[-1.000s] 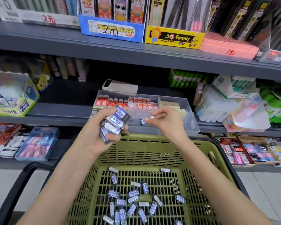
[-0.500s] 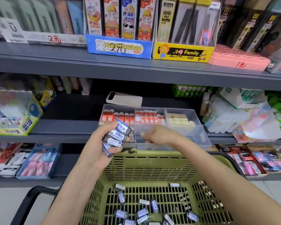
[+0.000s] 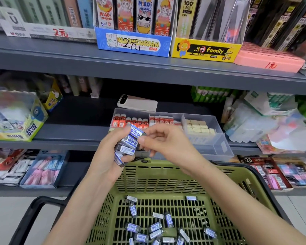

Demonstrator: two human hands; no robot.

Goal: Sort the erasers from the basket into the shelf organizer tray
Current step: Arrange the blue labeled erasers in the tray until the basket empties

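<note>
The bare left forearm (image 3: 81,200) and bare right forearm (image 3: 228,200) reach forward and converge. The left hand (image 3: 105,156), palm turned inward, grips a stack of small rectangular erasers in blue-and-white paper sleeves (image 3: 128,145) between thumb and curled fingers. The right hand (image 3: 168,144), fingers curled, pinches the stack's top end with thumb and forefinger tips.

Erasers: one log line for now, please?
left hand: holds eraser stack | right hand: thumb touches stack | basket: holds loose erasers
</note>
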